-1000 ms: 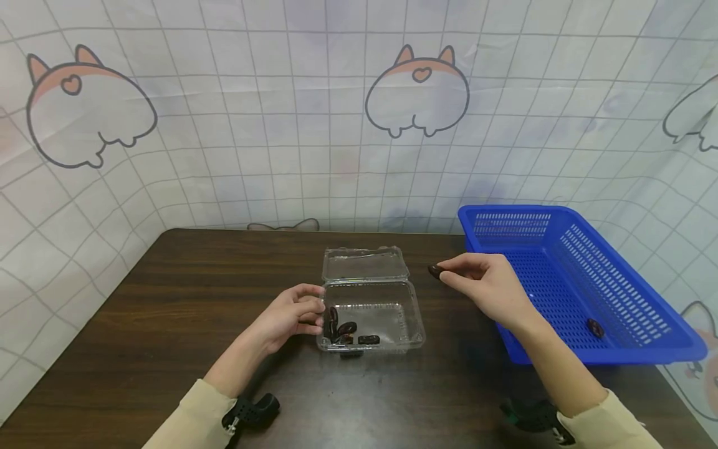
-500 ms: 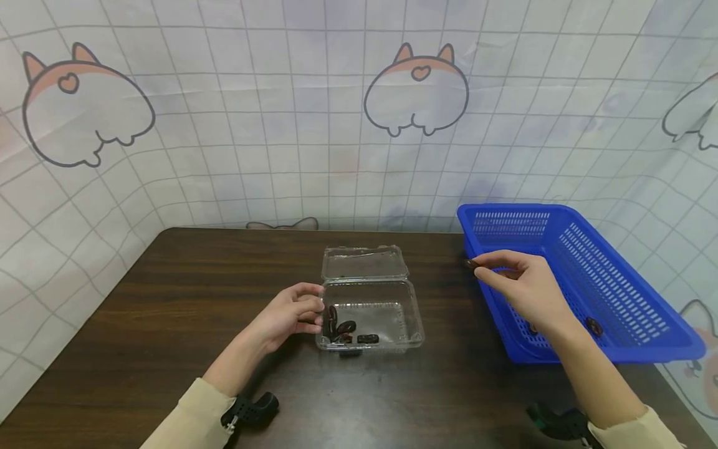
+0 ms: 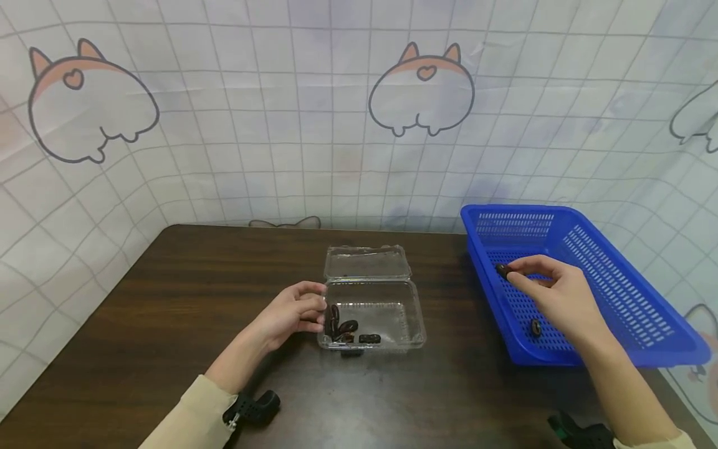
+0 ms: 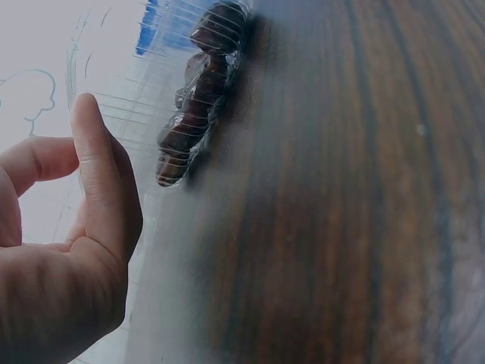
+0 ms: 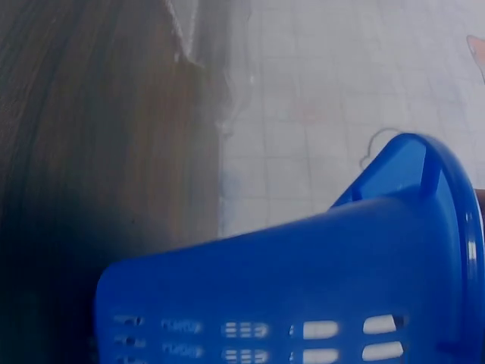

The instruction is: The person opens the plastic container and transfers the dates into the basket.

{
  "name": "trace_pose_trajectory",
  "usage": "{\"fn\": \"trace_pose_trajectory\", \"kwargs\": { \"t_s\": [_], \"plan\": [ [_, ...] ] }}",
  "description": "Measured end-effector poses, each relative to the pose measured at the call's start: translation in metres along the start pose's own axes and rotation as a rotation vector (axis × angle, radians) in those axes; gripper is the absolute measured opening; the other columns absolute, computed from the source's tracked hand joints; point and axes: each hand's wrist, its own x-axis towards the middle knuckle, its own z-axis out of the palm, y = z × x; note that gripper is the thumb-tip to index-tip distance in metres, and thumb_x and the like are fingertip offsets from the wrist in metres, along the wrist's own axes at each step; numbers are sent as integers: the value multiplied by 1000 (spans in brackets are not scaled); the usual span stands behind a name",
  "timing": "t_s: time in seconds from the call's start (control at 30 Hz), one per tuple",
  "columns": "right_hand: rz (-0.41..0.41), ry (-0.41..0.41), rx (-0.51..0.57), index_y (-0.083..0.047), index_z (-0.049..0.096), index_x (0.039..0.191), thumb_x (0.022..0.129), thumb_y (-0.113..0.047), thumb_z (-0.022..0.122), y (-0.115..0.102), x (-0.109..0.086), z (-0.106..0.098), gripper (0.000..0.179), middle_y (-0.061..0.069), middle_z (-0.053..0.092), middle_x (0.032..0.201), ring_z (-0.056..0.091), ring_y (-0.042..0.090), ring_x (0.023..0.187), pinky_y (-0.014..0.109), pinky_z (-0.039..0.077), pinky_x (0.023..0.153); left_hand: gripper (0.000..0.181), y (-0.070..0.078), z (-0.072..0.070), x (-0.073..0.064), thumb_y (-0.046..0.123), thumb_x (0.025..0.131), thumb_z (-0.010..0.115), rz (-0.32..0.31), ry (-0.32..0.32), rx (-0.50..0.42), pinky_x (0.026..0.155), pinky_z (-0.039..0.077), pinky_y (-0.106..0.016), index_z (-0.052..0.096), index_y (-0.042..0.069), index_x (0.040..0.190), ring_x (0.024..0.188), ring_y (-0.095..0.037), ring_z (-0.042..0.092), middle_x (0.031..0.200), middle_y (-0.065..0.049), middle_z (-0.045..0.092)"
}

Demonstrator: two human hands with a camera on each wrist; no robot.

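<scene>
The right hand (image 3: 555, 292) pinches a glossy, dark-brown oval date (image 3: 502, 270) over the left part of a blue perforated plastic basket (image 3: 617, 284), the free end pointing left, long axis running far-left to near-right. The left hand (image 3: 288, 315), fingers loosely bent, touches a clear plastic box (image 3: 387, 318).

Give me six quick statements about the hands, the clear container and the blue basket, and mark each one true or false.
1. The right hand's grip pinches a dark piece. True.
2. The left hand's grip touches the clear container at its left side. True.
3. That container is closed. False: its lid is open.
4. Another dark piece lies in the blue basket. True.
5. The basket stands left of the container. False: it stands to the right.
6. The container holds no dark pieces. False: several pieces lie in it.
</scene>
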Motion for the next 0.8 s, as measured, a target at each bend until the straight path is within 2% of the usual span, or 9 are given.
{"fn": "trace_pose_trajectory", "kwargs": {
  "t_s": [0.13, 0.37, 0.47, 0.57, 0.7, 0.8],
  "plan": [
    [18, -2, -29, -10, 69, 124, 101, -43, 64, 9, -3, -5, 40, 10, 65, 128, 63, -9, 96, 17, 51, 76, 47, 1, 1, 0, 4, 97, 60, -6, 0, 7, 69, 60, -31, 43, -3, 140, 75, -19, 62, 90, -8, 61],
    [33, 1, -61, -10, 70, 125, 102, -43, 62, 18, -7, -9, 40, 15, 64, 130, 62, -8, 98, 16, 50, 74, 46, 1, 1, -1, 4, 97, 60, -3, 5, 14, 70, 61, -31, 44, -2, 140, 76, -19, 62, 91, -8, 61],
    [24, 16, -62, -9, 70, 124, 103, -41, 63, 20, -8, -10, 39, 11, 65, 127, 60, -11, 96, 15, 50, 74, 45, 2, 1, -1, 4, 97, 60, -4, 10, 10, 70, 61, -31, 45, -2, 139, 76, -19, 62, 91, -9, 60],
    [14, 38, -55, -7, 70, 123, 103, -40, 63, 21, -9, -11, 39, 3, 66, 121, 59, -13, 94, 15, 49, 72, 45, 2, 1, -1, 4, 96, 60, -10, 16, 7, 69, 61, -31, 45, -2, 139, 76, -19, 62, 92, -9, 60],
    [12, 65, -30, -5, 68, 122, 103, -41, 63, 21, -11, -11, 41, -2, 62, 114, 62, 1, 79, 24, 48, 57, 46, 2, 0, -2, 3, 96, 60, -11, 15, 2, 70, 61, -31, 45, -2, 139, 76, -19, 62, 92, -9, 60],
    [8, 71, -36, -5, 68, 122, 103, -41, 62, 19, -12, -10, 41, 2, 62, 114, 62, 10, 78, 25, 48, 55, 46, 2, 0, -2, 3, 97, 60, -11, 11, 0, 70, 61, -31, 44, -2, 139, 76, -19, 62, 91, -9, 60]
  ]
}}
